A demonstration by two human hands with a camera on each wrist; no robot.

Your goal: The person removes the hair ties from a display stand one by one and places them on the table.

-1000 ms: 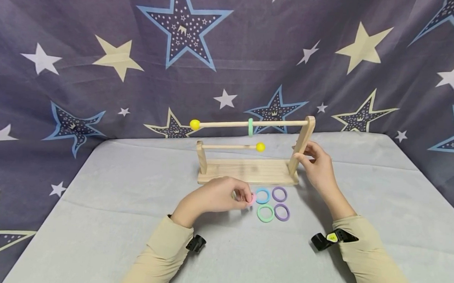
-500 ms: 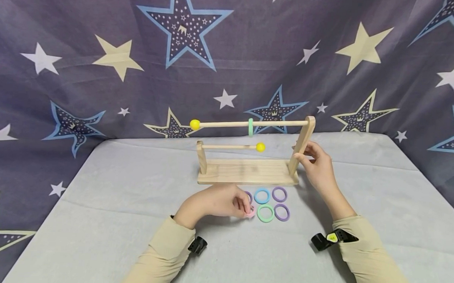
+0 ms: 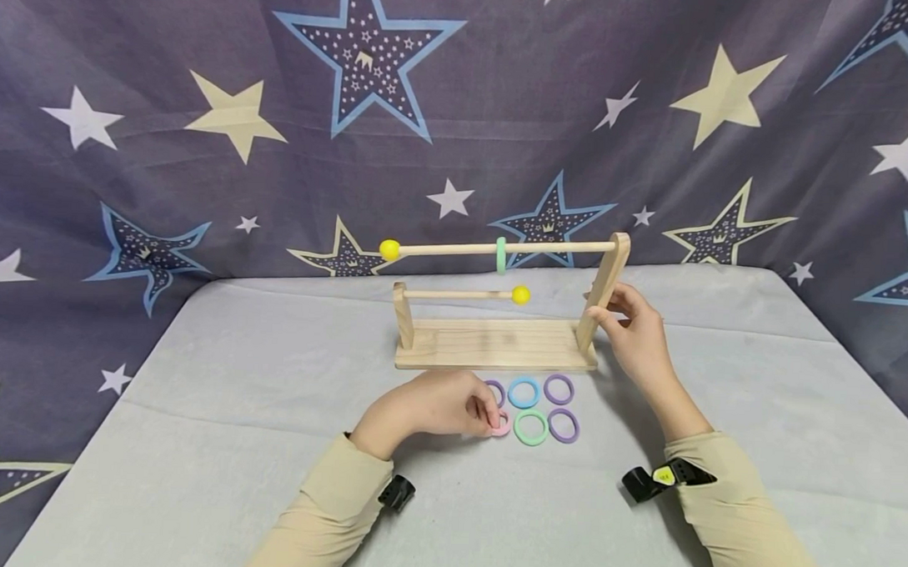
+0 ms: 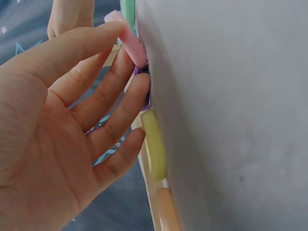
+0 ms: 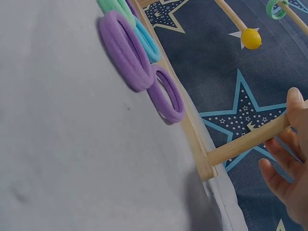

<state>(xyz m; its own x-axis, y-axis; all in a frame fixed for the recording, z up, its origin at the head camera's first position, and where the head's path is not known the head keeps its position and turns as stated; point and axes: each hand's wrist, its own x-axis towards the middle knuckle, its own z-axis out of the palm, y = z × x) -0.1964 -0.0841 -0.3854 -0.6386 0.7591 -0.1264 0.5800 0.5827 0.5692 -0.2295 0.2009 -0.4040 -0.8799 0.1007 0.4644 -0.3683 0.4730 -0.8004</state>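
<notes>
My left hand (image 3: 436, 402) pinches a pink hair tie (image 4: 133, 47) between thumb and index finger, its edge at the tabletop. Beside it lie a green hair tie (image 3: 531, 427), a blue one (image 3: 524, 393) and several purple ones (image 3: 559, 389). In the left wrist view, a yellow hair tie (image 4: 154, 147) and an orange one (image 4: 168, 209) lie below my fingers; my hand hides them from the head view. My right hand (image 3: 638, 336) holds the right upright (image 3: 607, 285) of a wooden rack (image 3: 497, 343), thumb in front. Another green hair tie (image 3: 501, 255) hangs on the upper rod.
The upper rod (image 3: 440, 250) points left and the shorter lower rod (image 3: 461, 295) points right, each ending in a yellow ball. Grey cloth (image 3: 506, 519) covers the table. A star-patterned curtain (image 3: 459, 133) stands behind.
My left hand has brought the pink hair tie toward me, to the left of the green one. A purple hair tie behind it has come into view. The right hand stays on the upright.
</notes>
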